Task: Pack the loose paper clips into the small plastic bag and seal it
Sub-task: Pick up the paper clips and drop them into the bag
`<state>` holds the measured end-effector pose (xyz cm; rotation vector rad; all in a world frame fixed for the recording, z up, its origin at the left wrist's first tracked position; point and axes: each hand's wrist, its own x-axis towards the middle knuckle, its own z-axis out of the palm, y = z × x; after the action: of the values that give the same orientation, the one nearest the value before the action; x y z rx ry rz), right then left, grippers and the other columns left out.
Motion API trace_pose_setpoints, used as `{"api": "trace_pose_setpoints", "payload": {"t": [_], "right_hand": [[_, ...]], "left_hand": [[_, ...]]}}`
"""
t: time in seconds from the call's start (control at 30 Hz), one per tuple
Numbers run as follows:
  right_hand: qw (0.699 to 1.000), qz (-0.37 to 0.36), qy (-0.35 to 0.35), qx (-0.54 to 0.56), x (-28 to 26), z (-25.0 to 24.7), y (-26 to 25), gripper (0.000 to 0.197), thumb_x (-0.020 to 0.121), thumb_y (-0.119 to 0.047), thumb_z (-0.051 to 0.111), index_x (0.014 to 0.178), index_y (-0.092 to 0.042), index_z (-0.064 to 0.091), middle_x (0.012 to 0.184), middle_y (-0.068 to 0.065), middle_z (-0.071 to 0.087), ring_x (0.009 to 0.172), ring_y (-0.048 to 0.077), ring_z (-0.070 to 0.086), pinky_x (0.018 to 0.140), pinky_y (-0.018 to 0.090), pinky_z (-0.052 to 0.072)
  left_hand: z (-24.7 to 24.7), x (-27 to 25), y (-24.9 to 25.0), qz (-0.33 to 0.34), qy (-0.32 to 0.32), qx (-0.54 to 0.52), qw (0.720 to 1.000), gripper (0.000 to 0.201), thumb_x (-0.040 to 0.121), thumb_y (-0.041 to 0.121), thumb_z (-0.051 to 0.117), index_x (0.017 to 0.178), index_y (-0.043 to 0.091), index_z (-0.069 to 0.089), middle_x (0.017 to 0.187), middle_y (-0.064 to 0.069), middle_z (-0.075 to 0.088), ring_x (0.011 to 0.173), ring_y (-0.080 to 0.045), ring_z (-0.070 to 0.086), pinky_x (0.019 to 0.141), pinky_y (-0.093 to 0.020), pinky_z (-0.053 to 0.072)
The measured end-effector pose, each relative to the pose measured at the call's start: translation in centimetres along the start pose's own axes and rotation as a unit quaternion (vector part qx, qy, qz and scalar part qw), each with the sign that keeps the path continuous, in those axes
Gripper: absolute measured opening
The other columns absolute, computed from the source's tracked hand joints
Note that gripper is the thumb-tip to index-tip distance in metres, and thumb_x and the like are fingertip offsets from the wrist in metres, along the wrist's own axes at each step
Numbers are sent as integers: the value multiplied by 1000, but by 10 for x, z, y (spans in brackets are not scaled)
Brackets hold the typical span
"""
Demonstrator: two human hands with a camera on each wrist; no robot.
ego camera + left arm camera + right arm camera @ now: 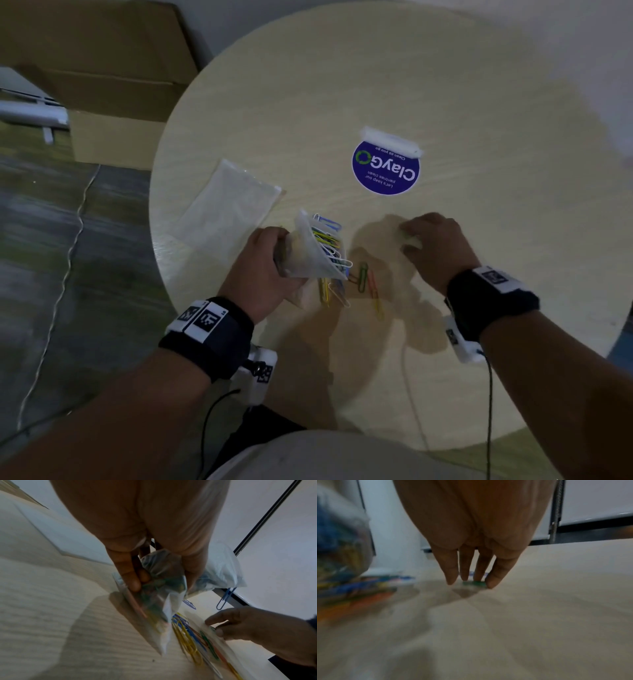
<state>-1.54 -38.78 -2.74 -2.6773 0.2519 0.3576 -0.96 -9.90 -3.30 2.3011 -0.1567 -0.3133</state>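
My left hand [274, 255] grips a small clear plastic bag [310, 255] just above the round table [479, 274]. Its mouth faces right, with several coloured paper clips [330, 240] sticking out. In the left wrist view the fingers [135, 582] bunch the bag [164, 588], and a blue clip [224, 599] hangs from its mouth. Several loose clips [363, 281] lie on the table under the bag, also seen as loose clips [188, 639]. My right hand [411, 236] is to their right. Its straight fingertips [491, 584] rest on a green clip [474, 583].
A larger empty clear bag [226, 205] lies flat at the table's left. A round blue sticker [385, 168] with a white strip [392, 142] above it sits at the middle. A cardboard box [102, 68] stands on the floor beyond the table's left edge.
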Motion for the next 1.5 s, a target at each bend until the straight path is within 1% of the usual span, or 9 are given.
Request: {"api": "trace_pose_setpoints", "payload": {"t": [0.13,0.33,0.47,0.6,0.8,1.03,1.13,1.37,1.5], "right_hand": [[1000,18,12,-17,-13,19,-4,18,86,-22,63,99,-12,70,95,15,61,89,37,58,75,35,46],[999,39,-17,21,-43,42,-31,30,87,-39,56,91,-10,66,89,16,61,88,37,58,73,40,48],[999,10,-35,15,-60,61,-59,52,71,-62,58,95,-16,62,91,8,52,85,32,53,75,38,47],[998,-28,-55,-32,-55,66,-76,51,71,-49,64,106,-12,55,105,10,48,93,33,48,80,41,44],[995,-76,-55,-31,-45,68,-74,20,80,-18,58,99,-12,60,97,14,55,90,37,53,73,41,44],[996,-55,-63,18,-37,45,-66,20,81,-19,60,99,-14,66,97,13,63,94,35,58,74,35,42],[996,-28,0,85,-35,19,-69,12,78,-21,67,89,-21,71,88,6,70,86,27,64,72,32,45],[977,-78,17,196,-31,-33,-112,14,74,-18,74,86,-24,70,76,-11,69,68,0,61,64,7,42],[982,-80,-15,168,-27,-26,-124,16,70,-17,74,85,-19,68,78,-7,69,73,8,62,62,12,41]], "left_hand": [[-1,0,-3,-2,1,-4,1000,66,62,28,88,115,18,52,111,2,48,94,-11,50,79,-26,42],[-2,-2,-3,-4,13,-7,1000,65,60,26,89,114,17,53,111,1,49,93,-10,50,77,-23,40],[-5,-6,-7,-3,15,-5,1000,63,61,28,89,112,19,53,109,1,49,90,-5,47,74,-19,38],[-11,-12,-16,-10,25,-7,1000,66,59,27,90,113,20,53,109,2,50,88,-3,48,70,-3,36],[-15,-14,-19,-20,30,-5,999,69,58,22,90,116,15,54,112,-1,50,89,-6,49,74,-13,36],[-10,-9,-15,-10,20,-6,1000,65,60,22,89,114,17,53,109,0,49,92,-11,51,72,-17,38],[-9,-6,-13,-6,12,-10,1000,64,61,23,88,114,19,52,108,2,47,89,-9,49,69,-8,37],[-6,-2,-11,-15,2,3,1000,68,64,22,87,121,16,50,113,1,46,99,-18,53,82,-26,41],[-9,-3,-11,-4,-1,9,1000,72,64,25,88,124,14,50,115,-1,47,101,-19,53,82,-25,40]]}}
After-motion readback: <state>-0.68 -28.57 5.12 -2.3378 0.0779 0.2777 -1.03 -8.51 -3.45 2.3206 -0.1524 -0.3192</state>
